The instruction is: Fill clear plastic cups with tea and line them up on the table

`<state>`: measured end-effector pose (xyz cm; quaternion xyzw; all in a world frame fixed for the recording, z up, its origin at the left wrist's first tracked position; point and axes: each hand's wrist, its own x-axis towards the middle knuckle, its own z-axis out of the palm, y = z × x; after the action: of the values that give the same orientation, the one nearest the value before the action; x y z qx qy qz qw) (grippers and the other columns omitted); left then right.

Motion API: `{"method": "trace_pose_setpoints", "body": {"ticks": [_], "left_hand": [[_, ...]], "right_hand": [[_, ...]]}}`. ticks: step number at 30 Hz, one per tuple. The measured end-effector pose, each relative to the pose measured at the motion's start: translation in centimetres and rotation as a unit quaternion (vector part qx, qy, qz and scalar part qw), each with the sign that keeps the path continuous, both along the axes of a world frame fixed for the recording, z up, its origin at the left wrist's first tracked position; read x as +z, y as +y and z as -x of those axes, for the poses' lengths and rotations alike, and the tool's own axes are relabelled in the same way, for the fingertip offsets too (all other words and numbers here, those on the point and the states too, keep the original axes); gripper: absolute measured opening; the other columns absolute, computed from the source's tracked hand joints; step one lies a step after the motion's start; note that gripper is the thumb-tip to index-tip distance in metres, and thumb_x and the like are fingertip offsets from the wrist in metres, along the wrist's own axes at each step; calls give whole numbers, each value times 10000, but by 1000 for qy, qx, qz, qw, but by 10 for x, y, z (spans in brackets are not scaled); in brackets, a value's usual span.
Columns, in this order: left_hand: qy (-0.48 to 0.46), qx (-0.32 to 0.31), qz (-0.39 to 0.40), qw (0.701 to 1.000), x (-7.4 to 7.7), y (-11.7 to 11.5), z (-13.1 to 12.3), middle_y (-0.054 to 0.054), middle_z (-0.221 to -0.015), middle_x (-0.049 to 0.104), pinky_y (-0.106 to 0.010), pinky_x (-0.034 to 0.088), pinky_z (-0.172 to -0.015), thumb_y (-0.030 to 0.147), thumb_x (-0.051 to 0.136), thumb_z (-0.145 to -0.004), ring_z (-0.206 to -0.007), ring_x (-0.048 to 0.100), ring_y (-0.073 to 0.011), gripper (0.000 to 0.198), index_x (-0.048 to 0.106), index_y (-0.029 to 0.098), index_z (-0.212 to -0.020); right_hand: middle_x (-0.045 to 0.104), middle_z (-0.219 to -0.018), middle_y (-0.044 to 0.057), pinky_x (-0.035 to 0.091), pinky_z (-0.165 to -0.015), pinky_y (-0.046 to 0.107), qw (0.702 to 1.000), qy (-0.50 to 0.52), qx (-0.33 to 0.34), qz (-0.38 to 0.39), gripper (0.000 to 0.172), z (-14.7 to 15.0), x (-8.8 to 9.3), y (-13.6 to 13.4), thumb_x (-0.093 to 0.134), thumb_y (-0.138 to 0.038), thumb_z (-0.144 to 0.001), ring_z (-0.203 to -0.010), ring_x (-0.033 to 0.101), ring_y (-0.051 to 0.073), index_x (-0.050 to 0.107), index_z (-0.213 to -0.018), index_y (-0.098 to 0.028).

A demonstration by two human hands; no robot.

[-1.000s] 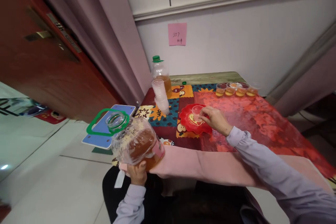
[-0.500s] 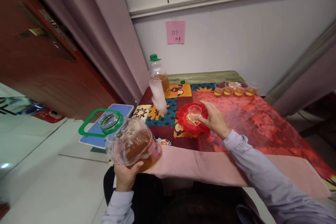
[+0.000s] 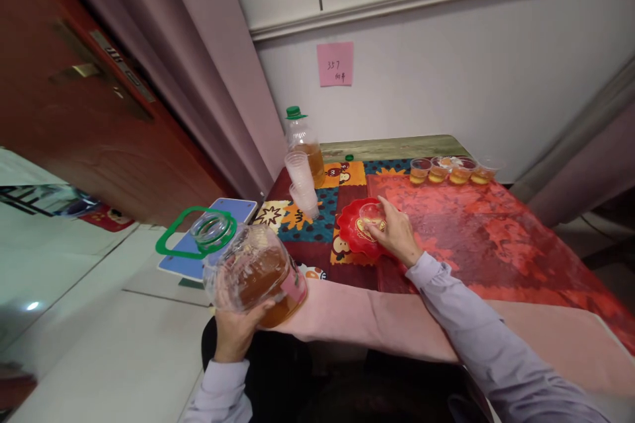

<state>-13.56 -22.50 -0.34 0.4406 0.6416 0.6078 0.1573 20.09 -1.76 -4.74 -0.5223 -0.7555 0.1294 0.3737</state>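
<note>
My left hand (image 3: 239, 333) grips the bottom of a large clear plastic jug (image 3: 251, 272) of amber liquid, tilted, with its mouth open and a green handle ring (image 3: 194, 232) around the neck. It hangs off the table's near left corner. My right hand (image 3: 391, 232) rests on a red scalloped plate (image 3: 353, 228), fingers closed around a small clear cup (image 3: 372, 213) that stands on the plate.
A stack of clear cups (image 3: 302, 183) and a green-capped bottle (image 3: 303, 145) with amber liquid stand at the back left. Several small filled cups (image 3: 451, 170) line the far edge. A patterned cloth (image 3: 471, 225) covers the table, pink along its near edge. A blue board (image 3: 211, 238) lies on the floor.
My right hand let go of the cup, then closed on it again on the plate. My left hand shifted its grip lower under the jug.
</note>
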Motion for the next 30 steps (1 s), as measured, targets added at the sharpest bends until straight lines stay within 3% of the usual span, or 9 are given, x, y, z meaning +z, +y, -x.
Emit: {"method": "trace_pose_setpoints", "body": {"ticks": [8,11,13,15,18,20,23,26,30], "left_hand": [[28,-22,24,999,16,4,-8,-180,-1465,599,-608,462,-1191,566,983,-500,-1397,579,-411,1147,476,227,-1471],[38,-38,24,998,22,9,-14,-183,-1444,607,-606,462,-1189,574,980,-507,-1392,584,-404,1142,467,217,-1463],[47,-47,33,997,28,12,-19,-186,-1442,602,-602,459,-1190,573,978,-511,-1388,588,-399,1134,459,215,-1454],[56,-61,47,995,34,14,-23,-183,-1447,598,-592,463,-1185,553,971,-543,-1378,599,-386,1107,441,220,-1456],[72,-84,69,992,44,17,-30,-187,-1458,589,-580,456,-1191,520,962,-581,-1378,601,-371,1107,398,218,-1484],[90,-84,80,989,48,19,-33,-200,-1464,582,-584,443,-1198,531,960,-580,-1389,590,-377,1119,395,205,-1489],[122,-83,84,985,49,22,-34,-213,-1487,568,-594,416,-1215,565,953,-577,-1417,563,-390,1129,412,195,-1497],[157,-77,76,982,44,24,-27,-217,-1493,562,-604,428,-1203,577,964,-549,-1412,565,-400,1189,388,200,-1518],[182,-70,69,978,38,24,-11,-197,-1423,607,-617,507,-1124,641,938,-551,-1323,632,-411,1093,467,205,-1435]], "right_hand": [[459,-1630,257,389,-1198,646,995,54,-20,-84,854,3,22,-24,638,-589,-941,-1527,427,415,372,-1618,-141],[582,-1515,214,493,-1140,596,987,145,62,-44,725,18,40,-49,637,-583,-964,-1385,582,384,472,-1562,-208],[661,-1397,172,596,-1019,522,960,219,166,53,636,36,46,-71,662,-568,-966,-1210,693,335,536,-1503,-251],[659,-1394,148,636,-950,472,905,292,266,157,645,59,46,-91,706,-562,-950,-1154,720,298,528,-1501,-278],[612,-1462,156,643,-941,468,830,354,354,246,818,89,39,-108,784,-569,-896,-1170,719,291,429,-1578,-289],[625,-1440,162,643,-938,476,803,372,377,273,948,101,35,-110,822,-582,-857,-1158,725,295,352,-1626,-287],[656,-1411,144,636,-961,490,778,392,391,298,1020,107,34,-105,859,-605,-806,-1160,730,303,341,-1630,-302],[670,-1407,122,637,-971,475,763,405,402,304,915,106,37,-102,862,-609,-799,-1175,731,303,452,-1560,-310],[627,-1483,142,636,-971,461,788,389,410,243,896,107,34,-101,855,-605,-804,-1272,683,324,478,-1550,-282]]}}
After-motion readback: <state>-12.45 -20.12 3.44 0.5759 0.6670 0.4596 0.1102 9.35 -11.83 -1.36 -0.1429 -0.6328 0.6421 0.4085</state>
